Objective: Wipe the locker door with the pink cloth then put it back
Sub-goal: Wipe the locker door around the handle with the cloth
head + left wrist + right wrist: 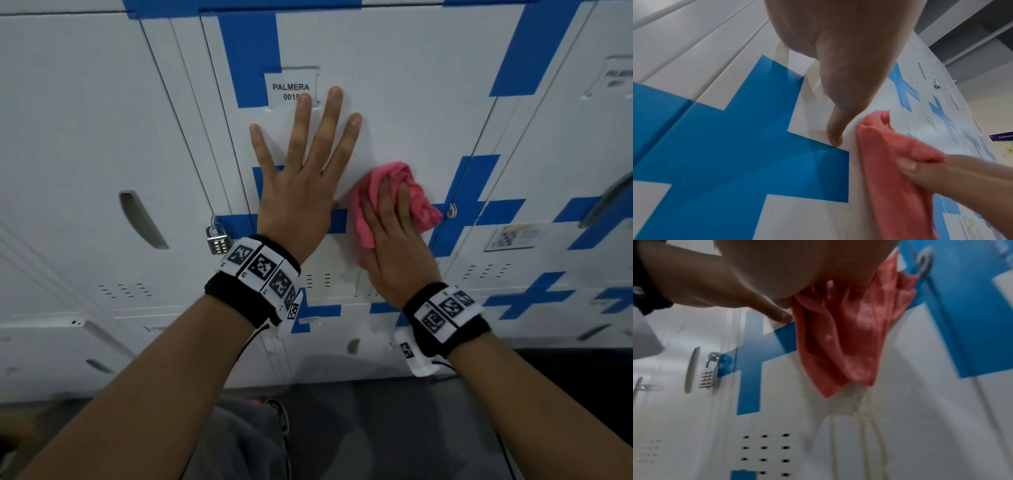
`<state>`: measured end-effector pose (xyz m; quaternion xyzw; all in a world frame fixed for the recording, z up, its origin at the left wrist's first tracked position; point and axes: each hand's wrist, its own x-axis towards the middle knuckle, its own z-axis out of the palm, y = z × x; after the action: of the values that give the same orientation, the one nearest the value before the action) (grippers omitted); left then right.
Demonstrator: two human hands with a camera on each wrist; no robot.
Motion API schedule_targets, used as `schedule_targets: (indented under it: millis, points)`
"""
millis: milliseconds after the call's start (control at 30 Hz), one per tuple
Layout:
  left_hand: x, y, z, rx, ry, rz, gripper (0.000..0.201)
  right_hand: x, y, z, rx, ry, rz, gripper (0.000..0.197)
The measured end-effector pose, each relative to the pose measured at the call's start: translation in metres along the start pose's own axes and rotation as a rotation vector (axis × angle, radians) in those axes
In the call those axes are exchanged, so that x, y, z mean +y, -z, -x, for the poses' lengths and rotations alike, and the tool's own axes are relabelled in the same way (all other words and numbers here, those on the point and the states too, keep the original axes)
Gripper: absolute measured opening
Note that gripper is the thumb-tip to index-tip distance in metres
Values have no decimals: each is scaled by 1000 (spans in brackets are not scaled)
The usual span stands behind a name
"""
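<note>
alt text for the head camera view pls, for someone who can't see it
A person's right hand presses a bunched pink cloth against a white locker door with blue cross markings, while the left hand lies flat beside it, fingers spread. A combination padlock hangs at the door's left edge, and a name label sits above the left hand's fingertips.
</note>
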<state>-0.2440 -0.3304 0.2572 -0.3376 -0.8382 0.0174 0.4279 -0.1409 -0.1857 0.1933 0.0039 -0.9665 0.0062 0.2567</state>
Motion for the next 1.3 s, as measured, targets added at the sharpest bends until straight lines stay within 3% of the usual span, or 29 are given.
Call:
schedule_targets:
  millis: [200,367,500,600,833,1000,1133,1300]
  points:
    - [0,4,0,-27,-14,-2,113,14,15,3,-56,-12,36,68]
    - [-1,0,1,31,-12,-37,102,-23,1,-10,93,-132,-216,62]
    - [-7,4,2,-3,-52,-24,106,-21,-22,11,-36,-12,-84,62]
    - [-12,4,4,-8,-65,-45,110,-10,-33,25,-85,-31,-56,63]
    - [-18,3,5,17,-98,-69,98,-41,-17,-12,147,-90,-147,66]
    - [-10,-1,4,-6,-65,-26,105,-37,-47,8,-15,-104,-142,66]
    - [-8,-1,5,-28,-60,0,110,-28,-62,31,-170,-26,-61,68]
    - [-9,-2,6,-23,-61,5,99,-31,-39,17,-69,1,-118,66]
